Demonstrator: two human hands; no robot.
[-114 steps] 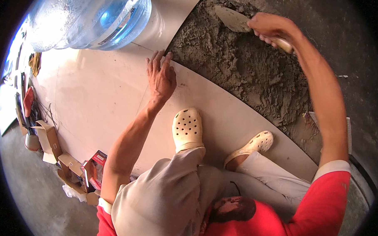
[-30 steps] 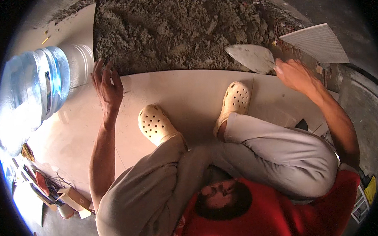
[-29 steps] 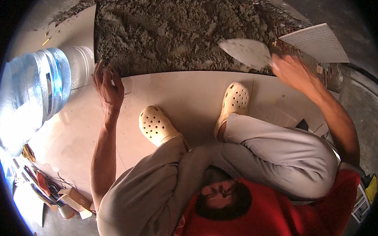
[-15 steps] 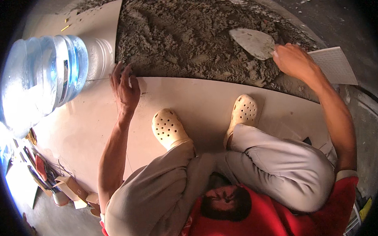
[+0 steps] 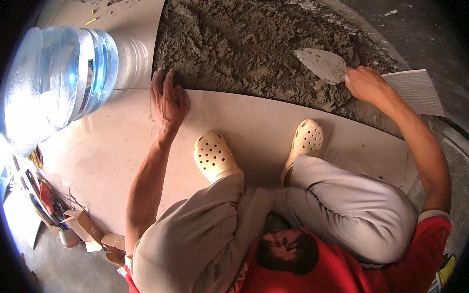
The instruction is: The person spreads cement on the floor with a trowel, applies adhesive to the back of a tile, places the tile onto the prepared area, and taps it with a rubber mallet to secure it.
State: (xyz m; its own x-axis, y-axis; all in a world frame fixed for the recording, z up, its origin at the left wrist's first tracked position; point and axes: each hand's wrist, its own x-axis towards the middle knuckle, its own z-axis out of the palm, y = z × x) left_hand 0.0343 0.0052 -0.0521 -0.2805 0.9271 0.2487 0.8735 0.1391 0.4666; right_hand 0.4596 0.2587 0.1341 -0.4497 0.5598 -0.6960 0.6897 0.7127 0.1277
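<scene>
The fingers of my right hand (image 5: 365, 83) are closed around the handle of a pointed steel trowel with a flat grey blade (image 5: 323, 65); the handle itself is hidden inside my fist, so I take hold there, behind the blade, and never by the thin metal. I judge the trowel to be light and stiff, with a hard edge, but it becomes heavier when wet mix sits on it. Its blade is dull grey, smeared, shaped like a leaf, and it lies flat on the bed of rough grey-brown mortar (image 5: 251, 42), touching it, with the tip pointing to my left. The mortar looks lumpy, damp and heavy, soft enough to be pushed but sticky, I think. My left hand (image 5: 168, 99) holds nothing: the fingers are stretched out and pressed flat on the edge of the smooth beige floor tile (image 5: 244, 120), with the fingertips just at the border of the mortar. The tile seems hard and a little slippery. My two cream perforated clogs (image 5: 212, 156) stand on this tile, between my arms. Farther to my left lies a large clear blue plastic water bottle (image 5: 57, 85), and just beyond my right hand rests a white ribbed tile (image 5: 416, 91).
</scene>
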